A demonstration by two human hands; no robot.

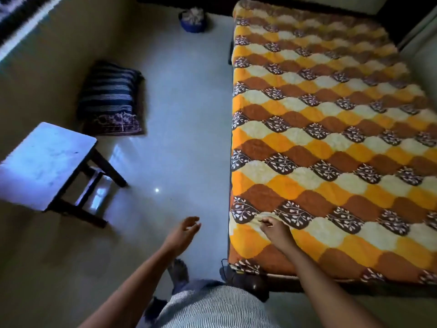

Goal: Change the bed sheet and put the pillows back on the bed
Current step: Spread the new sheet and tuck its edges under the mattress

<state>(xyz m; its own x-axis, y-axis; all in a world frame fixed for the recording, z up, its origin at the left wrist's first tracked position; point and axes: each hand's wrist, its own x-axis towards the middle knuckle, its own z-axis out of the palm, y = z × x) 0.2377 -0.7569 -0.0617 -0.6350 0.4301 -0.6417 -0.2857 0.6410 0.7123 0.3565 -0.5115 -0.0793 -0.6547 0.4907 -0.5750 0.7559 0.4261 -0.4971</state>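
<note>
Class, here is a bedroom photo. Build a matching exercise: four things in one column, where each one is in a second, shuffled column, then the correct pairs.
Things
1. orange, brown and cream patterned fleecy bed sheet
2. dark blue striped pillow
3. small pale-topped table with dark wooden legs
4. round blue basket

Places
A. lying on the floor, beyond the table
B. spread over the bed
C. on the floor by the bed's far corner
D. standing at the view's left edge

Pairs: 1-B, 2-A, 3-D, 4-C

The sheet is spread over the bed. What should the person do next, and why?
Probably turn left and fetch the striped pillows from the floor. The sheet already lies flat and smooth, the left hand is free, and the right hand just touches the sheet near its edge.
</note>
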